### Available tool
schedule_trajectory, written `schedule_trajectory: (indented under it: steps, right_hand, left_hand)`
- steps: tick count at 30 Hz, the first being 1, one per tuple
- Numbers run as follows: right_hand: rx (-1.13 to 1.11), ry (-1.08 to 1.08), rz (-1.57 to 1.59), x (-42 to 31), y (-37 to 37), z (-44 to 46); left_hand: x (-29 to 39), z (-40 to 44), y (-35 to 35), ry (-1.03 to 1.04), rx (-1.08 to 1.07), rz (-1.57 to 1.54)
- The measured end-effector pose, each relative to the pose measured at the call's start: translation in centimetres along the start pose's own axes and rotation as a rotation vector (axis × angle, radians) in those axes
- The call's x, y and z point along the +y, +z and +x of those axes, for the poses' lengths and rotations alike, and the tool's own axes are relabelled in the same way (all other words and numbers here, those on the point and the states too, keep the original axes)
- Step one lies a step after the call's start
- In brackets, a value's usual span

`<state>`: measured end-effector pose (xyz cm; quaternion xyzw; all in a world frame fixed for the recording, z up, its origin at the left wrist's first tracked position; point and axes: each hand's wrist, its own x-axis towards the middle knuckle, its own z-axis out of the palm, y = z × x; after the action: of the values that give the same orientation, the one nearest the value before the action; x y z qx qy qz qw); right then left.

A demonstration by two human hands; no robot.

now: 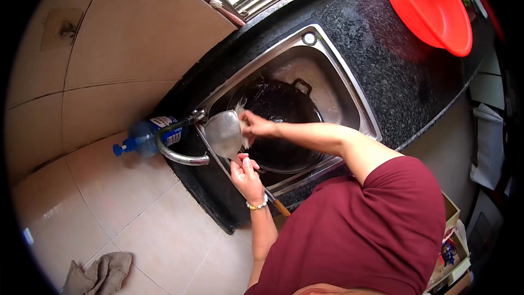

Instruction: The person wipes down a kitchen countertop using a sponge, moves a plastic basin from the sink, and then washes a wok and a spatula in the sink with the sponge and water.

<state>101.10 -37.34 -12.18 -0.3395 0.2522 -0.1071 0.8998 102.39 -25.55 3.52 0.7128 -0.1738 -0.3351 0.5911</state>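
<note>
My left hand [247,177], with a beaded bracelet at the wrist, is closed round the neck of a metal spatula [222,134]. The spatula's broad head points away from me over the sink's left edge, and its handle runs back to a wooden end. Pressed against the head's right side, my right hand [258,125] grips a pale scrubbing cloth [244,139], partly hidden by the fingers. Below both hands, a dark wok [289,150] with a loop handle lies in the steel sink [333,84], its inside wet and shiny.
A curved faucet [183,158] stands at the sink's left, beside a blue-capped bottle [144,137]. On the dark stone counter [360,33], a red basin [431,8] sits at the upper right. A grey-brown cloth [101,274] lies at the lower left. Tiled wall borders the counter.
</note>
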Motion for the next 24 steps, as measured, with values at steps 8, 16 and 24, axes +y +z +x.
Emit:
schedule_trajectory:
  steps: [8,16,24]
  right_hand:
    - [-0.424,-0.147,-1.384,3.3,-5.1,-8.3]
    - [0.593,-0.332,-1.278,-4.9,-9.7,-7.4]
    - [-0.336,-0.515,-1.639,0.5,-2.8,-10.9]
  left_hand:
    - [3.1,-1.1,0.8,-0.116,-0.021,-0.175]
    - [7.6,-2.9,1.0,0.019,-0.046,-0.142]
    - [10.8,-4.1,-0.3,0.091,-0.021,-0.113]
